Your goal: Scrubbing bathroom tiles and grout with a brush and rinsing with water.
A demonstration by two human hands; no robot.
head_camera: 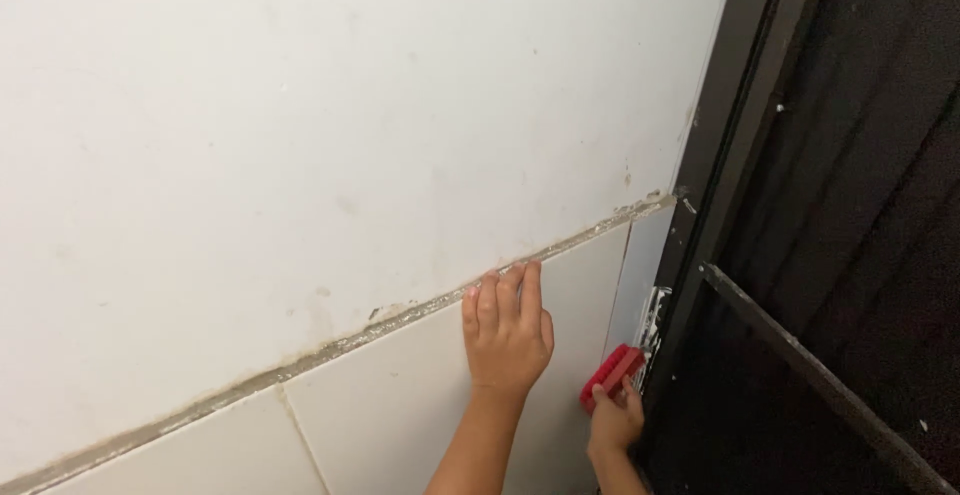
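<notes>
My left hand (507,330) lies flat against a white wall tile (400,405), fingers together and pointing up, fingertips at the grey mortar joint (330,350) that runs along the top edge of the tiles. My right hand (616,420) is lower and to the right, closed around a small tool with a red handle (612,373). The tool's metal end (654,317) sits by the vertical edge where the tile meets the dark door frame (715,185).
Above the joint is a plain white painted wall (330,125) with faint smudges. A dark metal door with a slanted bar (800,355) fills the right side. A vertical tile seam (300,430) shows at lower left.
</notes>
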